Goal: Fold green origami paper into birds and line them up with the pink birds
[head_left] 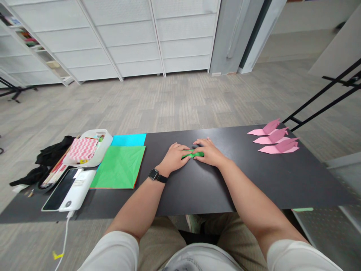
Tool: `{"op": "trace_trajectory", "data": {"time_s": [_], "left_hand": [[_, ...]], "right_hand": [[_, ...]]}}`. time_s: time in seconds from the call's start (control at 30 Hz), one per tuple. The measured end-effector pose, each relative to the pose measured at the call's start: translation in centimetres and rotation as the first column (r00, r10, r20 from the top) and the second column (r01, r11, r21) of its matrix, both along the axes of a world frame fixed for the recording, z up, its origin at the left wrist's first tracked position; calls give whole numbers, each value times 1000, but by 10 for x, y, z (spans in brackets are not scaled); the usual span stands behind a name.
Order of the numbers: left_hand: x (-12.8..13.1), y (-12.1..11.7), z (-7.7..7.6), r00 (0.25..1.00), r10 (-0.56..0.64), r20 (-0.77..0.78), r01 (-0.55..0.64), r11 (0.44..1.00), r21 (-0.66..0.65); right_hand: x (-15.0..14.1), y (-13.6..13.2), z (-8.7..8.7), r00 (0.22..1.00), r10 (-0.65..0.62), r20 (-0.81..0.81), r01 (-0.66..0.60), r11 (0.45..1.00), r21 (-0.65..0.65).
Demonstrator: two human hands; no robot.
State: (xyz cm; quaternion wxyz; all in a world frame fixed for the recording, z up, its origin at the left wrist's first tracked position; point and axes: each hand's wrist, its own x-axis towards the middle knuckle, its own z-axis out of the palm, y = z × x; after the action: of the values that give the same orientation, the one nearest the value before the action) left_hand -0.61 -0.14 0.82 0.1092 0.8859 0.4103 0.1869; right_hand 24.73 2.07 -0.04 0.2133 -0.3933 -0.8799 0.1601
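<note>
A small folded piece of green paper (193,154) lies on the dark table in front of me, partly covered by fingers. My left hand (175,158) grips its left end between thumb and fingers; a black watch sits on that wrist. At the other end, my right hand (208,151) pinches the paper, with some fingers stretched out beyond it. Both thumbs come close together at the paper's middle. How the folds run is too small to make out.
Left of my hands lie a stack of green paper sheets (121,169) and a blue sheet (129,139). Beyond are a white basket (105,145), a white power bank (79,190) with a cable, and black cloth (56,150). Several pink folded paper birds (278,146) stand at right on the table (191,195).
</note>
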Motion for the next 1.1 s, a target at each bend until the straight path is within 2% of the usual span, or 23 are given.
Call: {"op": "trace_trajectory", "data": {"time_s": [0.3,0.6,0.9,1.1], "left_hand": [[1,1,1,1000,20,11,-20,1000,-1],[7,2,2,998,57,28,-57,998,9],[8,1,5,995,75,61,-77,997,24],[9,-1,8,995,78,57,-81,995,52]], "right_hand": [[-4,-1,0,999,-22,-36,22,1000,11],[-4,0,-3,987,-160,7,160,987,1],[-7,-1,0,984,-173,-36,172,985,-31],[-11,-6,8,987,-125,-100,131,990,60]]}}
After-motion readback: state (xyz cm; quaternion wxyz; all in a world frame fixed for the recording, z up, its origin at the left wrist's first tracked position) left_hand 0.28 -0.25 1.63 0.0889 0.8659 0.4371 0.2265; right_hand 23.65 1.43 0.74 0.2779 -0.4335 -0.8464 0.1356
